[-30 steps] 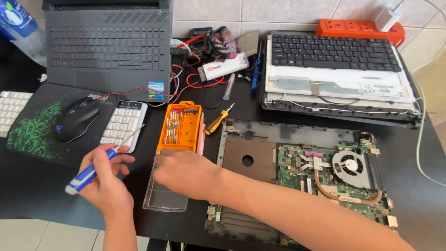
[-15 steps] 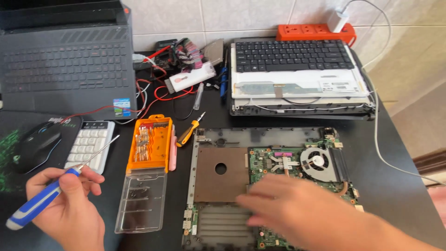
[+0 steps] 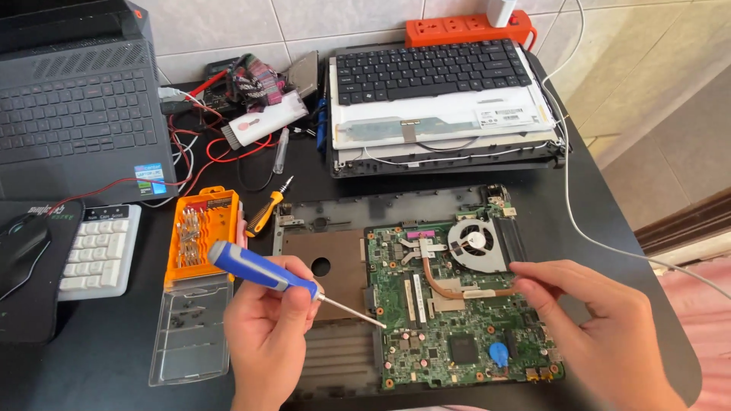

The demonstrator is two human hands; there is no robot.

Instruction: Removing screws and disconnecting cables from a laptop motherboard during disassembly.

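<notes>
The left hand (image 3: 268, 335) is wrapped around a blue-handled screwdriver (image 3: 282, 278), fingers closed on the grip, and the thin metal shaft slants down to the right so that its tip sits at the left edge of the green circuit board (image 3: 457, 304). That board lies in an opened laptop base (image 3: 335, 228) near the front edge of the black bench (image 3: 609, 198), a little right of the middle. The right hand (image 3: 601, 320) rests on the right part of the board with its fingers together, the fingertips touching the copper pipe (image 3: 457, 289) that runs down from the round fan (image 3: 476, 240); whether it pinches anything I cannot tell. Just left of the left hand lies an orange bit case (image 3: 202, 228) with its clear lid (image 3: 190, 327) folded open toward the front edge, and a small yellow-handled screwdriver (image 3: 266, 209) lies between the case and the laptop base. A white number pad (image 3: 99, 247) and a black mouse (image 3: 23, 243) sit at the left edge. At the back left stands a dark laptop (image 3: 76, 106); at the back right lies a taken-apart laptop with keyboard and screen panel (image 3: 438, 99), with an orange power strip (image 3: 468, 29) behind it. Red wires (image 3: 190, 152) tangle between the two.
</notes>
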